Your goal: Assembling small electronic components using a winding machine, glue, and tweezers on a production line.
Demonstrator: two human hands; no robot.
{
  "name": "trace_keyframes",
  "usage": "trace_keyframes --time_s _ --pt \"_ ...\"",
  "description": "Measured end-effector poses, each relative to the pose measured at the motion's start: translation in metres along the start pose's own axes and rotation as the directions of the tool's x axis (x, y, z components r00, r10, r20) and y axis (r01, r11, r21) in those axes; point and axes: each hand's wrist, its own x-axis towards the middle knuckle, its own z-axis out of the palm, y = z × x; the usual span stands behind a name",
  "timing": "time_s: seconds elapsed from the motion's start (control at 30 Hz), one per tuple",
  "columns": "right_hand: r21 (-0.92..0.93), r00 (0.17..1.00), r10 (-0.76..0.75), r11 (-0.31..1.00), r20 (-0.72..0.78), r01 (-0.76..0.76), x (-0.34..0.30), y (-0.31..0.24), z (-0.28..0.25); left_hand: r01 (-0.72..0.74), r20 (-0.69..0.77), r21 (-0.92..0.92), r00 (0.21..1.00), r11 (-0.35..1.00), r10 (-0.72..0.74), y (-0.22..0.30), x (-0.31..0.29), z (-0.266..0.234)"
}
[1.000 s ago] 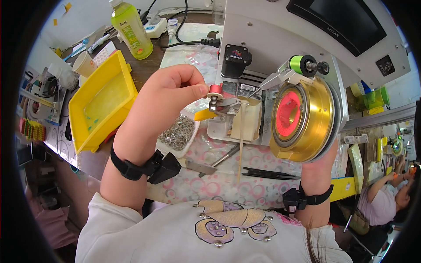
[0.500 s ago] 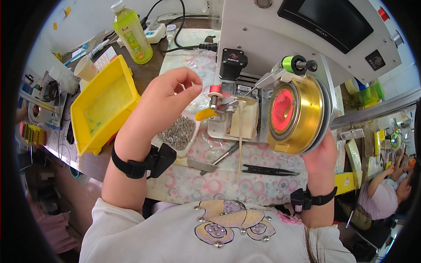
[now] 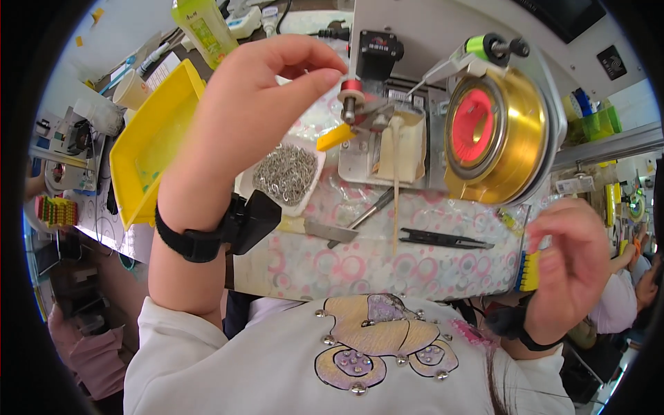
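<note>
My left hand [image 3: 266, 97] reaches over the table with its thumb and fingertips pinched together at the red-topped knob [image 3: 351, 87] of a white machine. Whatever lies between those fingertips is too small to make out. Below the knob a yellow lever [image 3: 335, 137] sticks out. My right hand [image 3: 570, 252] is off to the right, in front of a gold wheel [image 3: 508, 138] with a red ring at its centre. Its fingers are loosely curled and apart from the thumb, and I see nothing in them. A wooden stick [image 3: 395, 200] juts from the machine toward me.
A white tray [image 3: 320, 156] of small metal pieces stands below my left wrist, beside a yellow bin [image 3: 124, 162]. Black tweezers [image 3: 446, 239] and a flat-bladed knife [image 3: 330, 230] lie on the patterned cloth. A green bottle [image 3: 207, 34] stands behind. Another person sits at far right.
My right hand has come off the underside of the gold wheel and moved right, toward me. My left hand has moved up to the red-topped knob. The whole view has shifted a little.
</note>
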Motion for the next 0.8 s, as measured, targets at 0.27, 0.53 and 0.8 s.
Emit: trace_keyframes --time_s 0.27,0.53,0.8 --pt "0.554 0.887 0.204 0.717 0.415 -0.424 0.033 0.011 0.1 0.142 0.219 0.197 0.958 0.97 -0.185 -0.018 -0.023 -0.008" --pt "0.883 0.796 0.588 0.287 0.142 -0.37 0.055 0.017 0.136 0.054 0.321 0.327 0.933 0.943 -0.164 -0.019 -0.019 0.016" --pt "0.935 0.85 0.522 0.329 -0.065 -0.131 0.064 0.023 0.148 0.026 0.398 0.281 0.906 0.959 -0.141 -0.029 -0.015 0.026"
